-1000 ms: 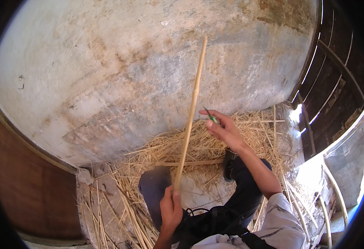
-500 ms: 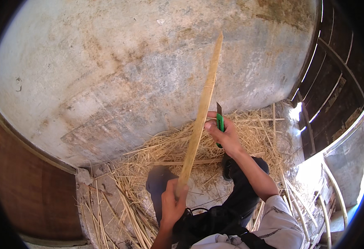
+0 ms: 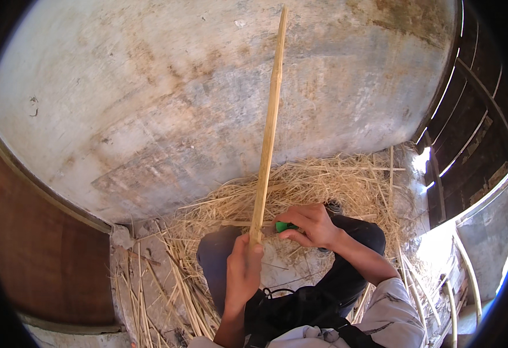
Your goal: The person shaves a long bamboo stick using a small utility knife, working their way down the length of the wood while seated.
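A long split bamboo strip (image 3: pixel 270 122) stands nearly upright before me, its far end reaching high in front of the wall. My left hand (image 3: pixel 243 274) is closed around its lower end, above my left knee. In my right hand (image 3: pixel 312 225), closed at the strip's right side, is a green utility knife (image 3: pixel 284 227). The knife points left toward the strip just above my left fist. Its blade is hard to make out, so I cannot tell whether it touches the bamboo. My fingers cover most of the knife's handle.
A heap of pale shavings (image 3: pixel 346 180) lies along the foot of the stained wall (image 3: pixel 207 98). Several thin bamboo strips (image 3: pixel 187 290) rest on the floor at my left, and several more poles (image 3: pixel 452 301) at my right. A brown panel (image 3: pixel 39 243) stands far left.
My right hand has come down and toward me, and the knife has turned from upright to pointing left at the strip. The strip has shifted up and turned, showing a narrower side.
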Demonstrator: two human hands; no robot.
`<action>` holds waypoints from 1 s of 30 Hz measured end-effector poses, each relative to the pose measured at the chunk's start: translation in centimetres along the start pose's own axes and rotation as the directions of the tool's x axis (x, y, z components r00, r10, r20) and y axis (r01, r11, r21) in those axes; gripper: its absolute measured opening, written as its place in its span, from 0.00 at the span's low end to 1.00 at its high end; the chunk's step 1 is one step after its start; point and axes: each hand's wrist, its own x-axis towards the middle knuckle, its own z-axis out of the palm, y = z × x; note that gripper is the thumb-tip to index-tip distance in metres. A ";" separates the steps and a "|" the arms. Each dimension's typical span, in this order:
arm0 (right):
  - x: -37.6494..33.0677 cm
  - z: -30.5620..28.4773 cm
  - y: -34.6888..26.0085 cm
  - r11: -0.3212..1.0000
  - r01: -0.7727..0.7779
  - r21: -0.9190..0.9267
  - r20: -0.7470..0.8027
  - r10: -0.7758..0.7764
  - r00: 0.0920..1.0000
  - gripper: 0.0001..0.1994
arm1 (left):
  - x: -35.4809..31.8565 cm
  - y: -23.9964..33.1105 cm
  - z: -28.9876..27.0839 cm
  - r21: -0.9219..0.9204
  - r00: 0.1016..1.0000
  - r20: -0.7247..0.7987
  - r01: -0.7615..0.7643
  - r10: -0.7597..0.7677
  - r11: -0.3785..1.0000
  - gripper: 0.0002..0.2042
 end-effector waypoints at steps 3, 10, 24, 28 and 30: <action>-0.2 0.4 -0.1 1.000 0.012 -0.011 0.001 -0.012 1.000 0.17 | 0.0 0.7 -0.1 0.014 0.998 0.052 0.029 -0.030 0.999 0.13; 0.3 0.6 -0.7 0.999 0.045 -0.025 -0.007 -0.046 0.999 0.17 | -0.3 1.7 0.3 0.224 0.998 0.035 -0.052 0.046 0.973 0.13; 0.6 1.2 -1.5 0.980 0.002 -0.197 -0.042 -0.010 0.999 0.16 | -0.3 0.6 0.9 0.444 1.000 -0.027 0.004 0.009 0.896 0.12; 0.8 1.5 -0.6 0.980 -0.015 -0.198 -0.103 -0.005 0.995 0.16 | -0.8 0.7 1.0 0.458 0.996 -0.007 0.081 -0.088 0.885 0.12; 1.0 1.6 -0.4 0.980 -0.010 -0.198 -0.125 -0.015 0.992 0.16 | -0.9 0.5 1.0 0.464 0.996 -0.017 0.086 -0.088 0.882 0.12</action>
